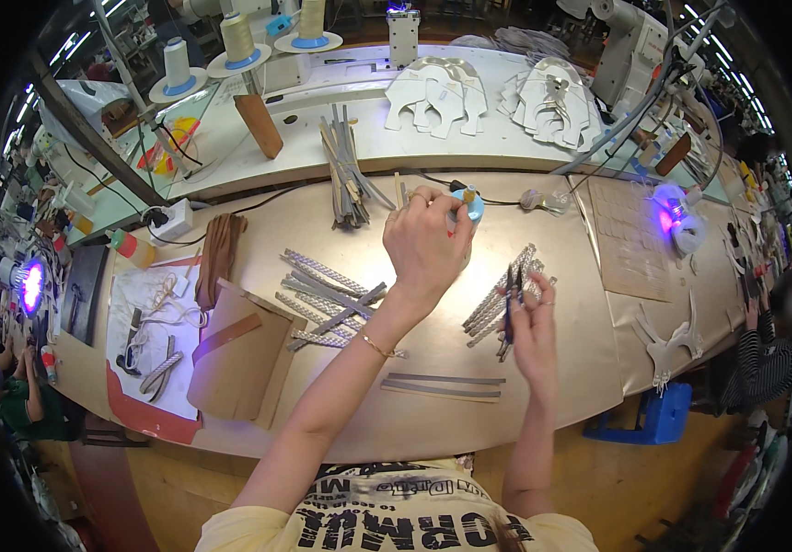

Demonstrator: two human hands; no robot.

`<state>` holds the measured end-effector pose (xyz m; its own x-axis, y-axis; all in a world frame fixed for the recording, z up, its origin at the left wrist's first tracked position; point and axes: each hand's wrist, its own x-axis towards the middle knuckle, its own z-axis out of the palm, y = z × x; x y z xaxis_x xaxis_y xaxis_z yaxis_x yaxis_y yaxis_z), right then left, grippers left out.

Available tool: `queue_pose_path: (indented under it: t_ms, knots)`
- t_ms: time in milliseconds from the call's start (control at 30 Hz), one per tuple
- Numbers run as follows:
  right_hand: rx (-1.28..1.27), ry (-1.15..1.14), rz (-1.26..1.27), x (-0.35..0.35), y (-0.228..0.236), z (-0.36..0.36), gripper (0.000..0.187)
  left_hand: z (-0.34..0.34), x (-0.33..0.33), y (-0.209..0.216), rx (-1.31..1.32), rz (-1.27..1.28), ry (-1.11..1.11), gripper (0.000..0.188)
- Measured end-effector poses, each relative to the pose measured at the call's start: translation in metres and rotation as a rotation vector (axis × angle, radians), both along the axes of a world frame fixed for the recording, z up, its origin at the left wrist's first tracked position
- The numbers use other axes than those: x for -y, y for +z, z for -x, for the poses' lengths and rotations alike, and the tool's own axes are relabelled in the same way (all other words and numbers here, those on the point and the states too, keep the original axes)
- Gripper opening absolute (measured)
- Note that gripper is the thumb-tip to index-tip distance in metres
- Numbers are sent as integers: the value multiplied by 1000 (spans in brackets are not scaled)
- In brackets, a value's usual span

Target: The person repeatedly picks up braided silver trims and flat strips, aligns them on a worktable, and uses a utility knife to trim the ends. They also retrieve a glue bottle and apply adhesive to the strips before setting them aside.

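Observation:
My left hand is raised over the middle of the table, fingers closed at a small light-blue object with a brownish tip. My hand hides most of that object, so its kind is unclear. My right hand grips small dark scissors, their points facing away from me. Beneath the scissors lies a row of silver-grey braided strips. Left of these, more braided and plain grey strips are piled crosswise, partly behind my left forearm. Several flat grey strips lie near the front edge.
A bundle of grey strips lies at the back. White cut pieces are stacked on the far bench beside thread cones. A cardboard holder stands left, and a lit lamp right. Cables cross the table's back. Other people work at both sides.

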<state>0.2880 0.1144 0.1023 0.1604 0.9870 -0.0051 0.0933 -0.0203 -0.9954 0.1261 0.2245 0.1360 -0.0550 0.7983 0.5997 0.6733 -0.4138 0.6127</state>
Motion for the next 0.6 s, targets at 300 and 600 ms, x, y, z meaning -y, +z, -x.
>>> queue_pose_path:
  t_ms: [300,600]
  knots:
    - [783,58,-621,-59,40,-10,32,8,1,-6,283,95,-296,10]
    - [1223,-24,-1070,-96,36,-7,46,8,0,-12,421,184,-399,10]
